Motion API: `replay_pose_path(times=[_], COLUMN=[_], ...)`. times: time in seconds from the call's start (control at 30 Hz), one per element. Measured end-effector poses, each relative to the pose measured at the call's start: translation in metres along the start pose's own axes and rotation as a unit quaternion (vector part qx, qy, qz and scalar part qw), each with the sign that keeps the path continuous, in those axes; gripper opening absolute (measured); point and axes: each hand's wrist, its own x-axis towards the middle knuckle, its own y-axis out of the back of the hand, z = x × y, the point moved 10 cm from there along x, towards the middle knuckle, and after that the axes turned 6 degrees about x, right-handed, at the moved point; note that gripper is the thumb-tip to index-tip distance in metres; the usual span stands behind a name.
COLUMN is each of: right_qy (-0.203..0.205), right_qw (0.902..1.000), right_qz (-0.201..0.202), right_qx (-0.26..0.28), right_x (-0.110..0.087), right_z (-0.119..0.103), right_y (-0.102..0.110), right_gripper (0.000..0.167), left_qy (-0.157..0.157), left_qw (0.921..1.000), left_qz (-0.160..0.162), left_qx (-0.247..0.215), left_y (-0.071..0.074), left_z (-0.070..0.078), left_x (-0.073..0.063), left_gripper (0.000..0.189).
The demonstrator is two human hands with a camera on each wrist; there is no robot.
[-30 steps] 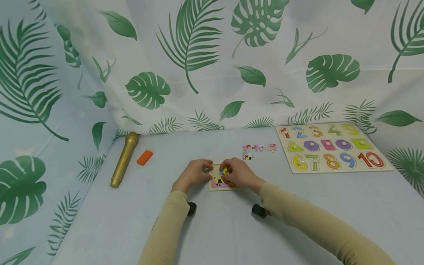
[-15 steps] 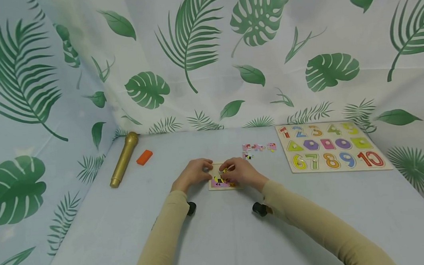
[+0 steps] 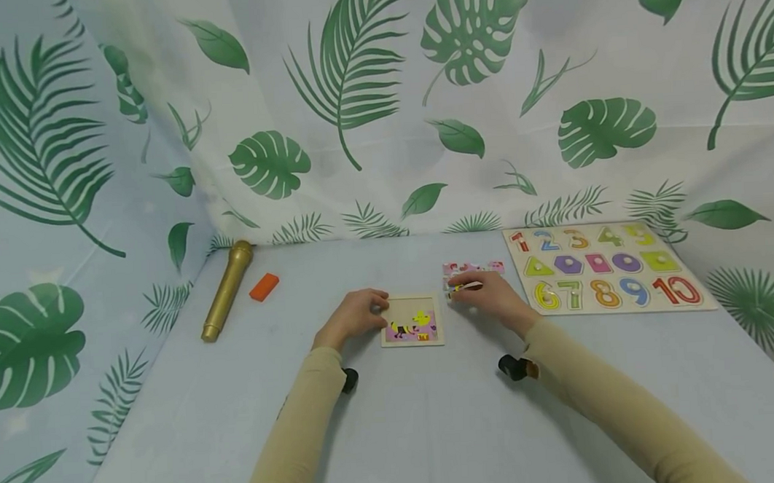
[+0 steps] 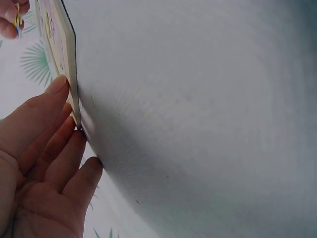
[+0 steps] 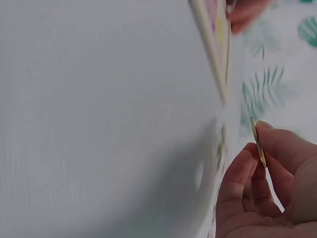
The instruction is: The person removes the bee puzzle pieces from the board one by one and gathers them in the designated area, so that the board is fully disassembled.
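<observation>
A small square wooden puzzle board (image 3: 413, 344) lies mid-table, with yellow and pink picture pieces along its lower part and bare wood along its top. My left hand (image 3: 354, 317) holds its left edge, the thumb (image 4: 58, 85) on the rim and the fingers beside it in the left wrist view. My right hand (image 3: 491, 302) is to the right of the board, over the loose pieces. In the right wrist view it pinches a thin puzzle piece (image 5: 258, 144) on edge between thumb and fingers. Pink puzzle pieces (image 3: 452, 268) lie just beyond that hand, partly covered by it.
A wooden number and shape board (image 3: 585, 306) lies at the back right. At the back left are a gold microphone-shaped object (image 3: 227, 290) and an orange block (image 3: 264, 286). Leaf-printed cloth walls (image 3: 384, 183) stand behind and beside the table.
My right hand has moved off the puzzle board, rightward to the loose pieces, uncovering the yellow picture on the board. My left hand stays at the board's edge.
</observation>
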Motion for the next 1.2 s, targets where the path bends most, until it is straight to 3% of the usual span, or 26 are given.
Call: replay_pose_path(times=[0.2, 0.37, 0.73, 1.2], right_qy=[-0.036, -0.064, -0.067, -0.068], right_qw=[0.999, 0.9976, 0.9975, 0.9969], right_qz=[0.025, 0.027, 0.018, 0.028], right_qx=[-0.004, 0.003, -0.015, -0.028], right_x=[-0.003, 0.0, 0.015, 0.016], right_z=[0.02, 0.031, 0.031, 0.028], right_y=[0.032, 0.041, 0.037, 0.034], right_gripper=[0.037, 0.036, 0.036, 0.034], left_qy=[0.005, 0.011, 0.006, 0.005], left_qw=[0.9999, 0.9998, 0.9999, 1.0], left_qz=[-0.001, 0.0, 0.001, 0.001], left_qx=[-0.012, -0.018, -0.009, -0.004], left_y=[-0.003, -0.002, -0.002, -0.001], left_z=[-0.002, -0.002, 0.0, 0.0], left_x=[0.0, -0.002, -0.001, -0.001], left_gripper=[0.038, 0.038, 0.038, 0.038])
